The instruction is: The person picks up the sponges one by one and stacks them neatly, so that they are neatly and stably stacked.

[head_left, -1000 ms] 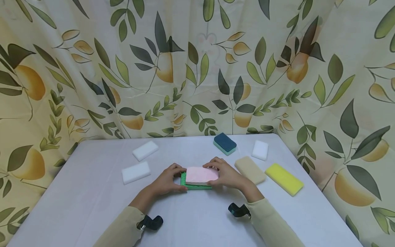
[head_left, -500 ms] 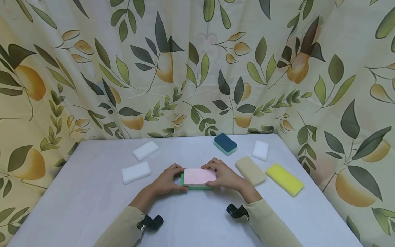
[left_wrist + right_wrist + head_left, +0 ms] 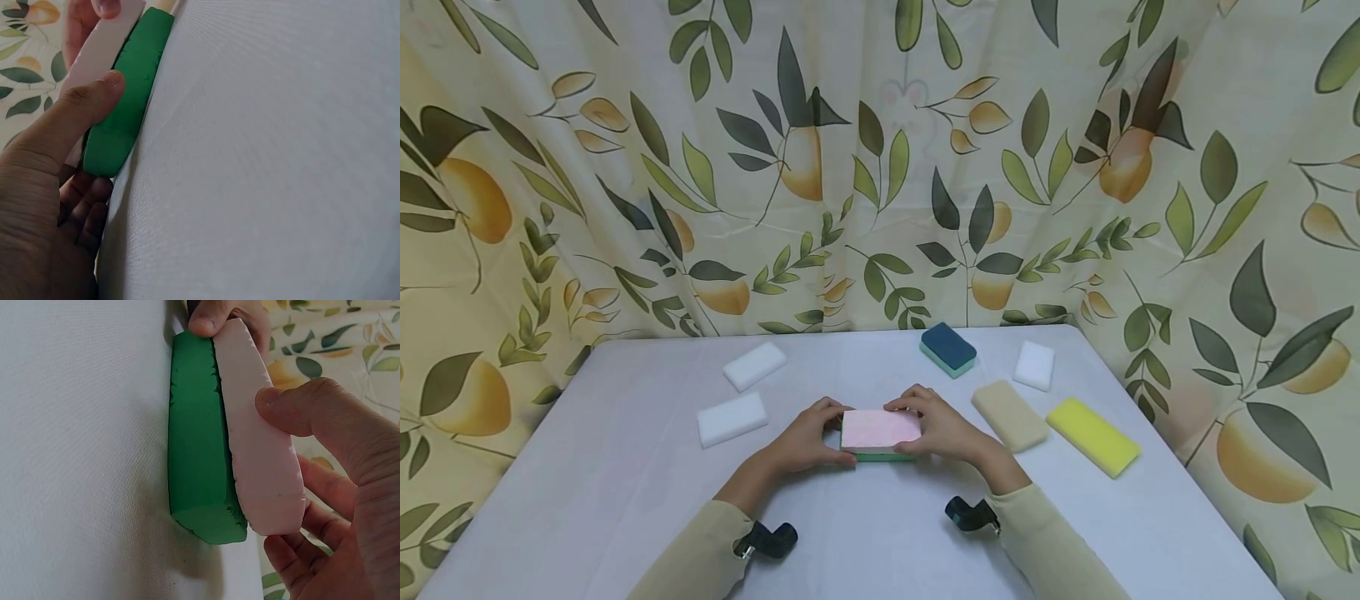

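A pink sponge (image 3: 880, 429) lies flat on top of a green sponge (image 3: 878, 457) at the middle of the table. My left hand (image 3: 807, 436) grips the green sponge's left end, its thumb along the near side in the left wrist view. From the right, my right hand (image 3: 946, 430) holds the pink sponge between thumb and fingers. In the right wrist view the pink sponge (image 3: 259, 437) meets the green sponge (image 3: 199, 437) face to face, its right end slightly short of the green one's.
Beyond the right hand lie a beige sponge (image 3: 1011, 416), a yellow sponge (image 3: 1093, 437), a white sponge (image 3: 1033, 366) and a dark blue and green sponge (image 3: 948, 349). Two more white blocks, one farther back (image 3: 755, 367), one nearer (image 3: 732, 420), lie left. A patterned curtain (image 3: 880, 250) hangs behind the table.
My right hand has slid the pink sponge left over the green one, so their left ends nearly line up. The left hand and green sponge have stayed in place.
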`<act>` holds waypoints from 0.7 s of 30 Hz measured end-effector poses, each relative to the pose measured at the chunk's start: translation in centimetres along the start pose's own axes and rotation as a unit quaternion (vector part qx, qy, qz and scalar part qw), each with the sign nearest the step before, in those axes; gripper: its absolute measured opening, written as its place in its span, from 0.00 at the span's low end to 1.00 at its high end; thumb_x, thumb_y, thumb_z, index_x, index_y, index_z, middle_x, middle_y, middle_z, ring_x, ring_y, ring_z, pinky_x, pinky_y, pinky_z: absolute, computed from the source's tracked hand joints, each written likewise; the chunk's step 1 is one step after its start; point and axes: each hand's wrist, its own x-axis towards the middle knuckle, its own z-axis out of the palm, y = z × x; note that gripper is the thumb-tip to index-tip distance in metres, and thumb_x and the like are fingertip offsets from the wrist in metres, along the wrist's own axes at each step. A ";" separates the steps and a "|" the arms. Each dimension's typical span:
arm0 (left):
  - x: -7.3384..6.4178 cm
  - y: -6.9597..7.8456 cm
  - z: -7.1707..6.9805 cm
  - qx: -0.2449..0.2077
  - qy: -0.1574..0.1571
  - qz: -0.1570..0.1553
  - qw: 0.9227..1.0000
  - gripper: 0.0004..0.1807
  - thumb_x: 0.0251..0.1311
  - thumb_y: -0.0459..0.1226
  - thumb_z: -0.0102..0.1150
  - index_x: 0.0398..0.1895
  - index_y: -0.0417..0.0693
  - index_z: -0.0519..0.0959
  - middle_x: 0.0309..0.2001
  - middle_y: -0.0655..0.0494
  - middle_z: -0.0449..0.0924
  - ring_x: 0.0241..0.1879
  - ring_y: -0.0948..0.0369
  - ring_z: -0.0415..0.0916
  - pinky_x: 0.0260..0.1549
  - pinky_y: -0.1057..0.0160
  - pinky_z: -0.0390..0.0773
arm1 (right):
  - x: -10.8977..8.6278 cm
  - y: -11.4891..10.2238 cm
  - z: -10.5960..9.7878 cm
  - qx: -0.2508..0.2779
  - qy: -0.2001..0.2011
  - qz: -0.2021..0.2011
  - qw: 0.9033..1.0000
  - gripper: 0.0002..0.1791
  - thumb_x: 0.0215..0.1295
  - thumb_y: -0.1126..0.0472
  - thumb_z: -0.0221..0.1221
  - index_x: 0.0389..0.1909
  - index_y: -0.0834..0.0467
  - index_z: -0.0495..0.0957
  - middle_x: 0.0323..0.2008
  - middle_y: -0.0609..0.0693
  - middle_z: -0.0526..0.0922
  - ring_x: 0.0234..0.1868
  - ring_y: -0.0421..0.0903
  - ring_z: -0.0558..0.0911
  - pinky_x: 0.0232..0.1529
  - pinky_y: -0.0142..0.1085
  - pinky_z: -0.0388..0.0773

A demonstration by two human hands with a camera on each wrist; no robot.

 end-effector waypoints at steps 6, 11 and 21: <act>0.0 -0.1 0.0 0.002 -0.004 -0.006 1.000 0.41 0.42 0.50 0.80 0.61 0.49 0.75 0.50 0.62 0.71 0.51 0.63 0.74 0.55 0.58 0.73 | 0.1 0.0 0.2 0.005 0.000 -0.006 1.000 0.29 0.49 0.54 0.74 0.56 0.50 0.80 0.49 0.44 0.74 0.55 0.46 0.70 0.57 0.45 0.68; 0.1 -0.1 0.0 0.003 -0.005 -0.007 1.000 0.41 0.42 0.51 0.80 0.61 0.49 0.75 0.50 0.62 0.71 0.51 0.63 0.74 0.56 0.57 0.73 | 0.1 0.0 0.2 0.009 0.003 -0.004 1.000 0.29 0.49 0.55 0.75 0.55 0.50 0.80 0.49 0.45 0.74 0.55 0.46 0.70 0.55 0.45 0.68; 0.0 0.2 -0.1 -0.004 -0.003 -0.013 1.000 0.41 0.41 0.50 0.80 0.61 0.49 0.75 0.50 0.60 0.72 0.52 0.62 0.73 0.56 0.55 0.73 | 0.2 0.0 0.2 0.007 -0.005 0.000 1.000 0.29 0.50 0.54 0.74 0.56 0.51 0.80 0.49 0.45 0.74 0.55 0.46 0.70 0.56 0.45 0.68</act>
